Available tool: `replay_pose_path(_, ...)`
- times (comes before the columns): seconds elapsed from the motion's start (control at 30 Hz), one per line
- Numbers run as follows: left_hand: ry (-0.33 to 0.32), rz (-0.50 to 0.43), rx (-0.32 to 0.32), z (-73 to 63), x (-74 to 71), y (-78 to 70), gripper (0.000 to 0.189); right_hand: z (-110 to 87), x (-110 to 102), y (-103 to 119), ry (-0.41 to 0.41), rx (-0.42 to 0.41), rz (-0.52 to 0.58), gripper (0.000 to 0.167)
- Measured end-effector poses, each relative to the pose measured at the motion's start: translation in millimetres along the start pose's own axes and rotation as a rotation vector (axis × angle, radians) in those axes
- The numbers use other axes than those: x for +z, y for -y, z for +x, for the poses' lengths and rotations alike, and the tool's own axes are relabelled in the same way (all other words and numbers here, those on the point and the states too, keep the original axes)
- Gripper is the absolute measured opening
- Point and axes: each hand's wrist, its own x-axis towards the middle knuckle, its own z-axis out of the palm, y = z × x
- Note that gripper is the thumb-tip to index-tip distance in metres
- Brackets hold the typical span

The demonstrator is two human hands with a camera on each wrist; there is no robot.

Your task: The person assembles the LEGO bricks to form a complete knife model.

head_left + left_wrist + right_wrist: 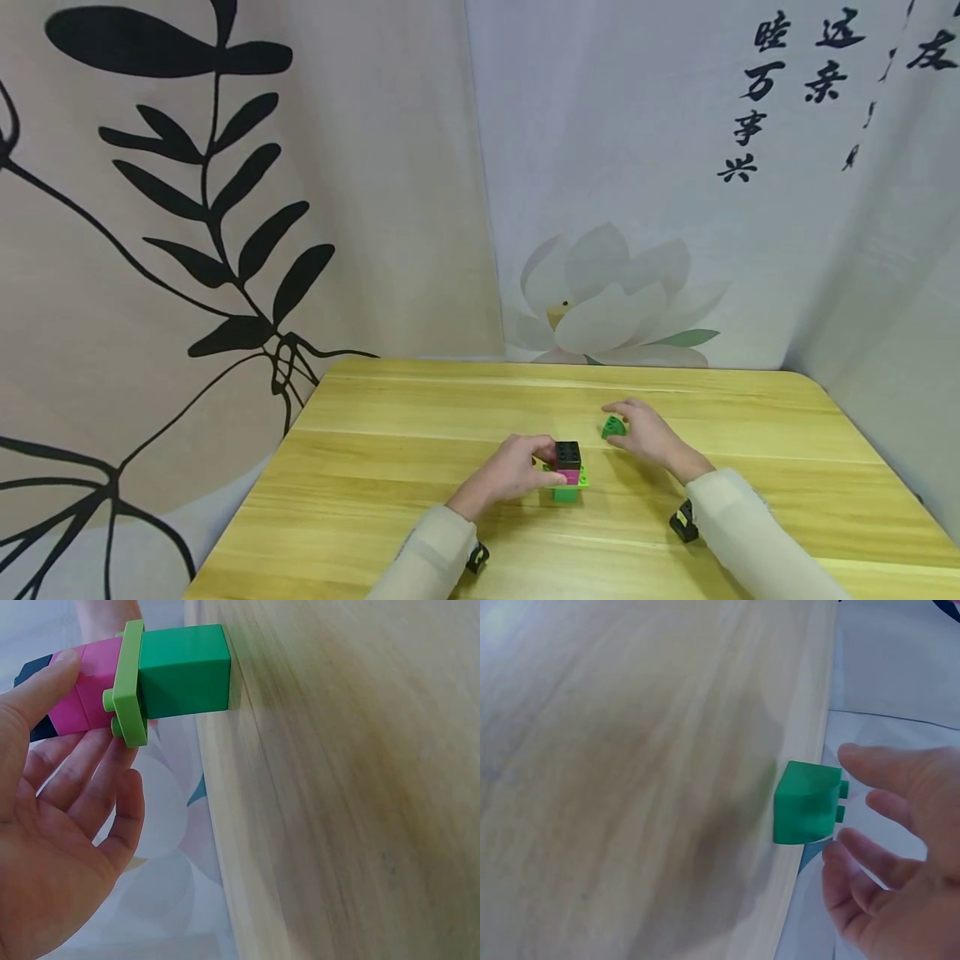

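My left hand (pixel 513 468) grips a stack of toy building bricks around its pink part, thumb on one side and fingers on the other. The stack has a black brick (pixel 567 454) on top, pink bricks (pixel 99 667) below, a wider lime-green plate (pixel 132 690), and a green brick (pixel 186 671) at the bottom, which appears to stand on the table. To the right and farther back, a separate green brick (pixel 808 802) with a slanted or curved side sits on the table, studs up. Around it my right hand (pixel 649 433) hovers with thumb and fingers spread, apparently not touching.
The wooden table (pixel 420 408) extends around both hands, its far edge near a printed curtain (pixel 405 250). Black wrist devices (pixel 683 522) show below both sleeves. Another curtain hangs along the right side.
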Motion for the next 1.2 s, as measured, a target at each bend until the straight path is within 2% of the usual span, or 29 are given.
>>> replay_pose_path(0.4, -0.004, -0.001, 0.000, 0.3, 1.5, 0.0, 0.022, 1.9, 9, -6, 0.023, 0.010, -0.002, 0.040)
replay_pose_path(0.9, -0.012, -0.017, -0.007, 0.6, 3.2, 0.3, 0.021, -4.3, 7, -6, 0.037, 0.042, 0.021, 0.044)
replay_pose_path(1.2, -0.018, -0.026, 0.005, 0.5, 3.0, 0.4, 0.022, -10.1, -2, 8, 0.027, -0.037, 0.020, 0.042)
